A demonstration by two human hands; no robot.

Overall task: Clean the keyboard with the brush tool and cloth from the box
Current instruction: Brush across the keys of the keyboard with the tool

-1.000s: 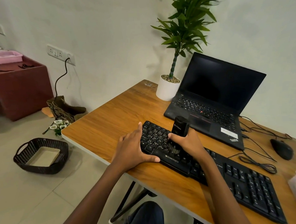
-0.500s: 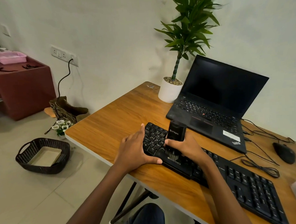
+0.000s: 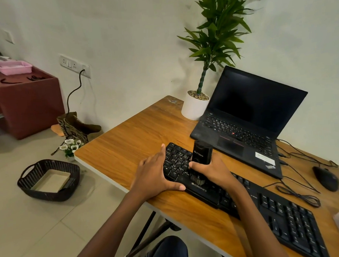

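Black brush tool (image 3: 201,155) stood bristles-down on the left keys of the keyboard (image 3: 287,220), the right hand (image 3: 212,172) curled round it. The left hand (image 3: 153,175), fingers straight, braced the keyboard's left end. The keyboard hugged the near edge of the desk (image 3: 136,141), so a hard stroke might push it off. Bare wood lay left of the keyboard; the laptop (image 3: 238,133) sat close behind it.

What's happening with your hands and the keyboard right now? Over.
Left hand flat, bracing keyboard at left end. Right hand grips brush tool, bristles on keys. Nothing blocking.
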